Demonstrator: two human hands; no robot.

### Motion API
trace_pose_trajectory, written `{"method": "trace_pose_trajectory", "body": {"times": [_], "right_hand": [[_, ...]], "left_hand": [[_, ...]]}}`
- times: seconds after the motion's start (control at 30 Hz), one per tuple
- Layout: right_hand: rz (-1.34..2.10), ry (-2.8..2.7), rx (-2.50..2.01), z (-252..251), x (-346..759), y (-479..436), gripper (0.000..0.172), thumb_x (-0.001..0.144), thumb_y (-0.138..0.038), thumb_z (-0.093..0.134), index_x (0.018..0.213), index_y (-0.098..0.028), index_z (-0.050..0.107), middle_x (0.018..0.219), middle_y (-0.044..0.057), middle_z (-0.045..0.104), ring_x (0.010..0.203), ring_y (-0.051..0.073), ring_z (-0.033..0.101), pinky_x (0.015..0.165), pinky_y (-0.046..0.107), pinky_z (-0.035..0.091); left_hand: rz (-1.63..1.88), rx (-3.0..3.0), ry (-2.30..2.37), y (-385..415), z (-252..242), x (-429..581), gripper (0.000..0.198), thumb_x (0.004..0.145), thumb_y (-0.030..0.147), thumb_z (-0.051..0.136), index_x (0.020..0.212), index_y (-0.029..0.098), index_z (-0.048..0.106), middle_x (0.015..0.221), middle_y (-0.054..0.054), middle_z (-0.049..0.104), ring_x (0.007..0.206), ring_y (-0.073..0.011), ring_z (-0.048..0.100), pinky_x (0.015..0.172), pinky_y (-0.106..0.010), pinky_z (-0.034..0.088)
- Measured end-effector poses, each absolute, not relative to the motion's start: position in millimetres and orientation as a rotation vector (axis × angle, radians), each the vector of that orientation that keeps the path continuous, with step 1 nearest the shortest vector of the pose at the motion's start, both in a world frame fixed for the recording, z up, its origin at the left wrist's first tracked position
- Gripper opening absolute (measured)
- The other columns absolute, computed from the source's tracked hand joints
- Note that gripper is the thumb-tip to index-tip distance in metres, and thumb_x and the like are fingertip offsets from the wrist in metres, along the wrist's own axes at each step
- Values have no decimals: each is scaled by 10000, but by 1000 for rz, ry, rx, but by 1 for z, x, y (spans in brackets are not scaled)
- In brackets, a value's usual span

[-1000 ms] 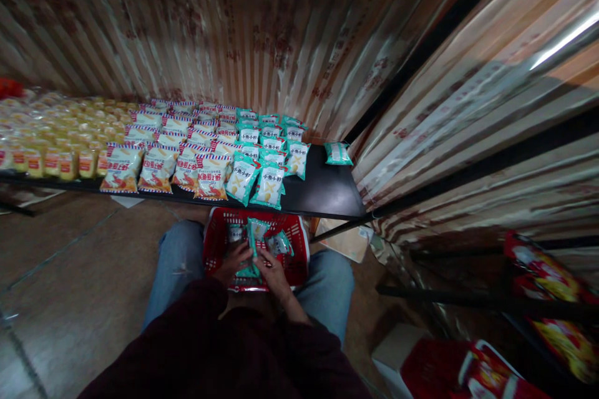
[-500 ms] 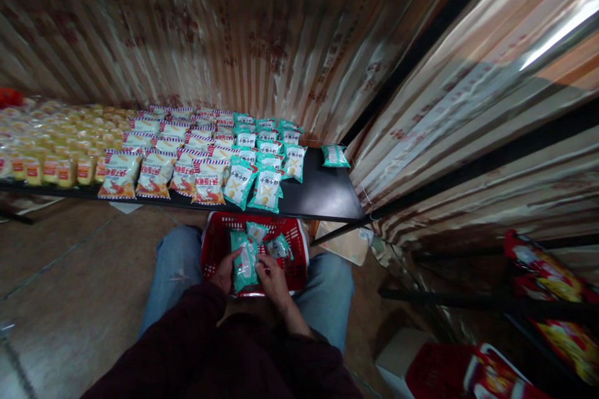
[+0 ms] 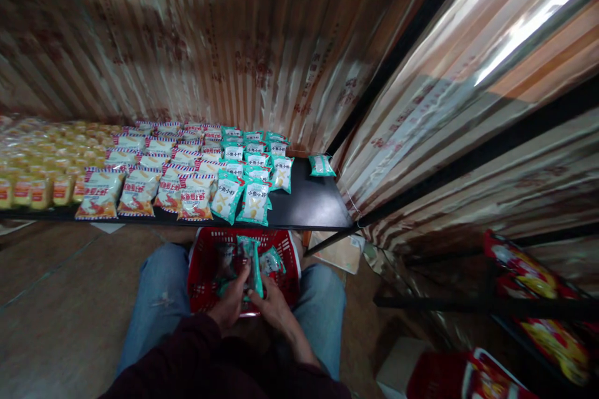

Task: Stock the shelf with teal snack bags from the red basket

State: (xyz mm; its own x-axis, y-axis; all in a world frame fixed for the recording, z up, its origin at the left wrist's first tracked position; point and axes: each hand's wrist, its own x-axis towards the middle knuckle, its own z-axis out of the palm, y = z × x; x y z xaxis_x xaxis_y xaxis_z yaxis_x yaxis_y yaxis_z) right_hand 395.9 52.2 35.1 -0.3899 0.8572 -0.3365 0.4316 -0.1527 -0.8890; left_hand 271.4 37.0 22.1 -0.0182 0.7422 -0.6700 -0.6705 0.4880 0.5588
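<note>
A teal snack bag (image 3: pixel 256 267) stands nearly edge-on between my two hands, over the red plastic basket (image 3: pixel 196 290) between my knees. My left hand (image 3: pixel 233 296) grips it from the left, thumb along its side. On the other side, my right hand (image 3: pixel 274 305) has its fingers closed against the bag's lower right edge. Another teal snack bag (image 3: pixel 272 260) lies in the basket, to the right of the held one. More packs in the basket's left part are dim and partly hidden.
On the black shelf (image 3: pixel 318 199) stand rows of teal-and-white bags (image 3: pixel 256 199), red-and-white striped bags (image 3: pixel 139 190) and yellow packaged cakes (image 3: pixel 40 190). One teal bag (image 3: pixel 322 165) lies apart at the right. A black metal frame (image 3: pixel 421 193) and red packs (image 3: pixel 528 268) are to the right.
The held bag has turned from lying face-up to nearly edge-on, and my hands have come closer together around it. The whole view has shifted slightly, with the shelf now further left and lower.
</note>
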Motion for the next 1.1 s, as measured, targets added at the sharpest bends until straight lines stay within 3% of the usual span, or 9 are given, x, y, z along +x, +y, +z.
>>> {"method": "trace_pose_trajectory", "body": {"times": [0.1, 0.2, 0.5, 0.8, 0.97, 1.1], "right_hand": [[1585, -1681, -1447, 42, 412, 56, 456, 743, -401, 618, 1130, -162, 643, 1085, 96, 650, 1028, 274, 581, 963, 429, 425], [1720, -1605, -1356, 53, 428, 59, 474, 753, -455, 627, 1130, -168, 636, 997, 71, 679, 955, 270, 607, 916, 434, 458], [1809, -1223, -1215, 77, 456, 76, 572, 699, -461, 722, 1199, -214, 594, 1091, 80, 686, 1000, 279, 630, 922, 455, 478], [1540, -1295, -1286, 91, 467, 127, 534, 745, -545, 635, 1163, -214, 614, 1140, 87, 675, 1080, 288, 603, 928, 430, 481], [1246, -1353, -1347, 83, 464, 172, 429, 747, -479, 620, 1057, -182, 599, 1055, 86, 681, 972, 258, 613, 905, 410, 475], [1166, -1312, -1304, 77, 458, 205, 430, 756, -422, 592, 1108, -176, 557, 1062, 77, 663, 978, 237, 599, 902, 378, 467]], "left_hand": [[1082, 320, 1162, 39, 18, 273, 521, 762, 334, 665, 1266, 257, 554, 1357, -23, 540, 1291, -212, 452, 1067, -348, 366], [991, 691, 1261, 42, 14, 276, 610, 710, 279, 651, 1304, 219, 524, 1354, -57, 533, 1276, -233, 453, 1085, -376, 338], [1060, 1120, 1451, 61, 39, 295, 480, 734, 187, 523, 1203, 206, 621, 1333, -96, 472, 1281, -238, 423, 1106, -365, 300], [1138, 1320, 1537, 104, 90, 317, 519, 771, 138, 456, 1278, 176, 558, 1445, -110, 395, 1336, -249, 375, 1130, -378, 275], [1171, 1402, 1588, 140, 97, 328, 581, 759, 111, 437, 1337, 148, 489, 1495, -104, 337, 1383, -229, 307, 1159, -351, 228], [1178, 1419, 1645, 171, 99, 335, 600, 753, 103, 444, 1352, 131, 456, 1526, -108, 283, 1407, -236, 257, 1168, -360, 202]]}}
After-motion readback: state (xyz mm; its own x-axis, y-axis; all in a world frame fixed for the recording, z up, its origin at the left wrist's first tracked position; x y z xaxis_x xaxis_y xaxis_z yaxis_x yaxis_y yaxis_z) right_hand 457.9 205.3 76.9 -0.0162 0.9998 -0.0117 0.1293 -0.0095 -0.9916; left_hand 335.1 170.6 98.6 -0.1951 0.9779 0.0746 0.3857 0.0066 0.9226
